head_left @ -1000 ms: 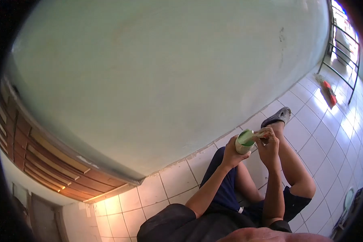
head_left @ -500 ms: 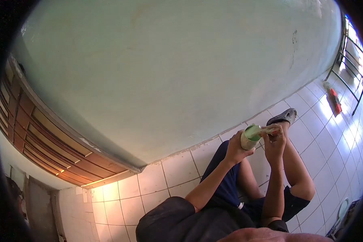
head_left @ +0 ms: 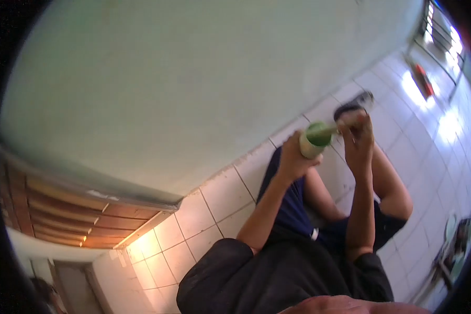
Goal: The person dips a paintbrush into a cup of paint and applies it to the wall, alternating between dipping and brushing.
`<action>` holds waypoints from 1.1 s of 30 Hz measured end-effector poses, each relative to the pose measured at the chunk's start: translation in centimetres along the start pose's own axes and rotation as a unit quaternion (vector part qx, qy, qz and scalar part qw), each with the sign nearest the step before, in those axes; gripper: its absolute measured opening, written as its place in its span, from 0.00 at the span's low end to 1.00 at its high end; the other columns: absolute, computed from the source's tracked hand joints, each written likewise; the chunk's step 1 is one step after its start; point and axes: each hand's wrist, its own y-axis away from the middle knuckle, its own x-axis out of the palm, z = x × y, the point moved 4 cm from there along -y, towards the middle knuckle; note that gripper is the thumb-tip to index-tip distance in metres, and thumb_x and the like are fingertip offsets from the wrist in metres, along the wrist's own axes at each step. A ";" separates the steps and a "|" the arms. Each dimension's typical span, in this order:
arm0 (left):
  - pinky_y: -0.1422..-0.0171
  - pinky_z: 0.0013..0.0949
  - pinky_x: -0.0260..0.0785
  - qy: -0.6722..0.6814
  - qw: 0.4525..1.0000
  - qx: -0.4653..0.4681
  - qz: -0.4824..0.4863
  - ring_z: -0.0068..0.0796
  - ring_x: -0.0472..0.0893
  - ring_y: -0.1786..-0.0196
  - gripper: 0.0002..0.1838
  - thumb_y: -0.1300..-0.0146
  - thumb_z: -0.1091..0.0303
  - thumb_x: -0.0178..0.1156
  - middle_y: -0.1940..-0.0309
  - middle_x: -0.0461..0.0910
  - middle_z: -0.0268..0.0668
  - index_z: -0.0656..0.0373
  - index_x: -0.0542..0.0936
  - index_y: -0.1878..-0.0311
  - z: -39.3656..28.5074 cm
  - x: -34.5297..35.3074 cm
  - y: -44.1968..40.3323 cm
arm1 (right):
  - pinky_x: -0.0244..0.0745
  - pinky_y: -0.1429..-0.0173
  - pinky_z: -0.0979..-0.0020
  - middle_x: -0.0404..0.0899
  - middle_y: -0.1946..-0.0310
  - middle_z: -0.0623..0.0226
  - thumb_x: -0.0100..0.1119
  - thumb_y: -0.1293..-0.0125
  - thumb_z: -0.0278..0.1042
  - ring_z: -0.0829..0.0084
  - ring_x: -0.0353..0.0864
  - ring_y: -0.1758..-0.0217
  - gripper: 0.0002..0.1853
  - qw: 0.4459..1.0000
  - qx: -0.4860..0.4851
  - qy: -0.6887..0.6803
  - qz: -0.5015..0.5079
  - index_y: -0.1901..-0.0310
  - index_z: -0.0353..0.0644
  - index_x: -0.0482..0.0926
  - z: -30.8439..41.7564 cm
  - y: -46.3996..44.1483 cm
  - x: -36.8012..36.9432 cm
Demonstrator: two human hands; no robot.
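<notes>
My left hand (head_left: pixel 295 157) is wrapped round a pale cup (head_left: pixel 312 148) with green inside, tilted toward my right hand. In my right hand (head_left: pixel 358 136) is a brush-like tool (head_left: pixel 331 130), slightly blurred, whose pale green end reaches into the mouth of the cup. Both hands are held above my bent legs, close to a grey shoe (head_left: pixel 355 103) on one foot. How full the cup is cannot be made out.
A pale green wall (head_left: pixel 193 94) rises ahead of the white tiled floor (head_left: pixel 222 196). At left is a wooden slatted door (head_left: pixel 89 214). A red object (head_left: pixel 424 81) lies near a metal frame (head_left: pixel 438 64) at upper right. Another person's head (head_left: pixel 44 290) shows at lower left.
The view has shifted and blurred. My hands, cup and tool appear higher in the picture, with both arms stretched further out. The tool is still at the cup's mouth.
</notes>
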 end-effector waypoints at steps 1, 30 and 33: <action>0.39 0.50 0.77 -0.001 1.000 0.021 0.014 0.57 0.84 0.46 0.39 0.60 0.63 0.84 0.52 0.86 0.49 0.57 0.80 0.41 -0.3 -0.1 -0.1 | 0.84 0.47 0.70 0.83 0.56 0.60 0.68 0.30 0.17 0.71 0.87 0.51 0.15 0.999 0.039 -0.021 -0.012 0.46 0.33 0.73 0.2 0.0 -0.2; 0.38 0.48 0.78 0.048 0.995 0.024 0.085 0.51 0.86 0.47 0.41 0.59 0.67 0.84 0.50 0.87 0.47 0.60 0.77 0.38 -1.2 -0.5 -1.1 | 0.83 0.56 0.62 0.87 0.61 0.59 0.76 0.39 0.23 0.59 0.89 0.58 0.13 0.975 -0.179 0.111 0.072 0.60 0.39 0.78 3.8 0.2 0.0; 0.37 0.50 0.77 -0.008 0.994 0.032 0.103 0.53 0.86 0.45 0.41 0.60 0.67 0.83 0.48 0.87 0.47 0.60 0.77 0.38 -1.2 -0.6 -0.9 | 0.85 0.52 0.65 0.87 0.62 0.56 0.76 0.38 0.20 0.62 0.92 0.57 0.14 0.991 -0.089 0.093 0.044 0.57 0.35 0.77 3.7 -0.3 -1.2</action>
